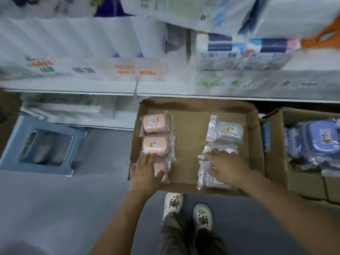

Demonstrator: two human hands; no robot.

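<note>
Pink packs [155, 144] line the left of the cardboard tray [191, 137], grey packs [228, 131] the right; left hand [145, 170] and right hand [228, 168] rest flat on them, gripping nothing, so a push on the slick wrappers could skew the rows.

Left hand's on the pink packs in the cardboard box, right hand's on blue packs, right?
Not quite: the head view shows the right hand on grey packs, not blue. The left hand is on the pink packs in the cardboard box.

Left hand [145, 172] and right hand [228, 168] reach forward, palms down, fingers spread.
</note>
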